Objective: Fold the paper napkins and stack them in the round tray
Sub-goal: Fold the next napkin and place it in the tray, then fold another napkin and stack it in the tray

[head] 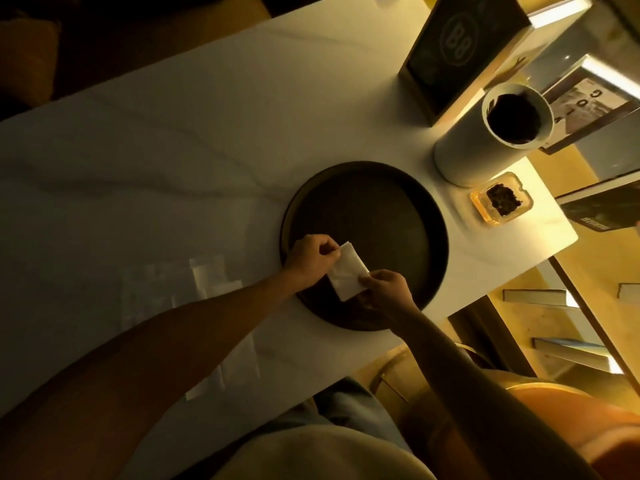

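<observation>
Folded napkin (347, 271) is pinched at opposite corners by left hand (313, 259) and right hand (386, 289), over round tray (408, 209). White cylinder (485, 140) and ashtray (501, 201) sit beyond the fingertips, unobstructing.

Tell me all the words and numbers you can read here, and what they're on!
"B8": inside a circle on the dark standing sign.
"C", "O": big letters on the framed print; the other letters there are too blurred to read.
Pale marks on the dark book: too small to read.
</observation>
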